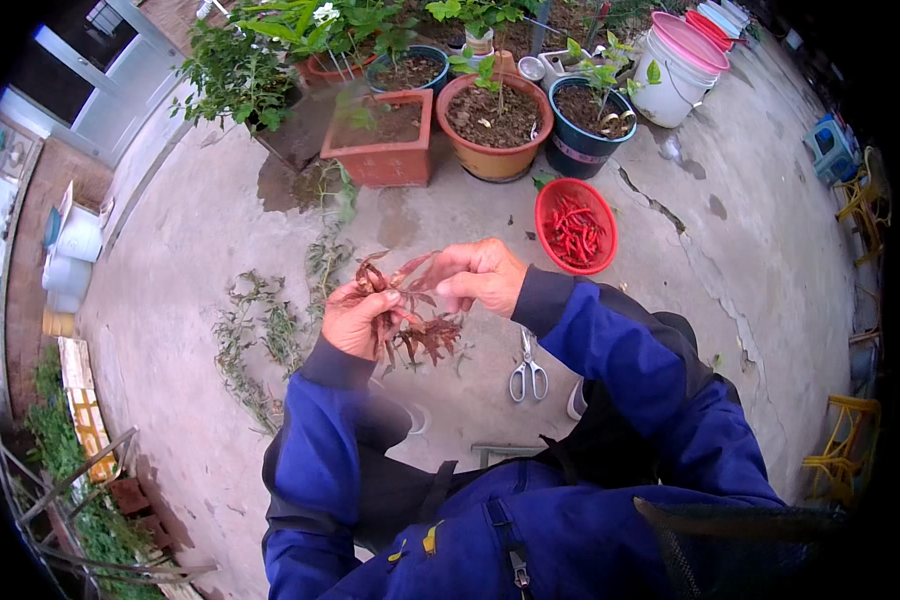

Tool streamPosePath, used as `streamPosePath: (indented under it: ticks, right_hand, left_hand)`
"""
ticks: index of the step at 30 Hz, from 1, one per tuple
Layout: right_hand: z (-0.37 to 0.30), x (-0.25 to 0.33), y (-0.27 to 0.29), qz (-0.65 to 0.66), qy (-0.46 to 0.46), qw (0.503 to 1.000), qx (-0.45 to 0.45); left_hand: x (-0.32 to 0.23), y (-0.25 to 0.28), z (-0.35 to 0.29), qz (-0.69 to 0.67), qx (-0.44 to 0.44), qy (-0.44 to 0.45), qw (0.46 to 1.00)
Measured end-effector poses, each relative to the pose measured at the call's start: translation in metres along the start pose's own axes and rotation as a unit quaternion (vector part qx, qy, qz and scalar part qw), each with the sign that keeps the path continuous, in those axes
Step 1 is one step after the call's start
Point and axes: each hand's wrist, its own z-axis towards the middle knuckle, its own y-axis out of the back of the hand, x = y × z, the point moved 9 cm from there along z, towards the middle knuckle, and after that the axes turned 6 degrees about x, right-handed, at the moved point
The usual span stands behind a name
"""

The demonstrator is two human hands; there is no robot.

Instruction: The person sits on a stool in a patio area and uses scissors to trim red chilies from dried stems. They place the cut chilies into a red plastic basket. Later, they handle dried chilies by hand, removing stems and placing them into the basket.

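Observation:
A bunch of reddish-brown leafy stems is in my left hand, its fingers closed round it and the leaves hanging toward the ground. My right hand is just to the right, thumb and fingers pinched on the reddish leaves at the bunch's upper side; the leaf tips there are blurred. Below my right hand, scissors with pale grey handles lie on the concrete between my feet. Farther off to the right stands a red bowl with many red chili peppers in it.
Wilted green plant cuttings are strewn on the ground at my left. Ahead stand a rectangular terracotta planter, a round brown pot and a dark blue pot. A white bucket is beyond; yellow stools are at far right.

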Motion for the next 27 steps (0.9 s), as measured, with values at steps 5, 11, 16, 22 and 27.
streamPosePath:
  ticks: [5,11,16,22,27]
  right_hand:
    - [0.000,0.003,0.009,-0.152,0.047,0.986,-0.041]
    - [0.003,-0.020,0.102,-0.555,-0.069,0.805,-0.197]
    - [-0.014,-0.195,0.170,-0.614,-0.316,0.712,-0.130]
    - [-0.030,-0.252,0.184,-0.530,-0.336,0.753,-0.196]
    - [0.020,-0.292,0.203,-0.565,-0.250,0.756,-0.215]
  left_hand:
    - [0.005,0.002,0.003,0.017,0.006,-0.029,0.999]
    - [-0.027,0.028,-0.001,0.041,-0.062,-0.124,0.990]
    - [-0.037,0.027,-0.007,0.020,-0.096,-0.104,0.990]
    - [-0.023,0.048,-0.009,0.004,-0.148,-0.075,0.986]
    - [-0.012,0.062,-0.017,-0.003,-0.188,-0.057,0.981]
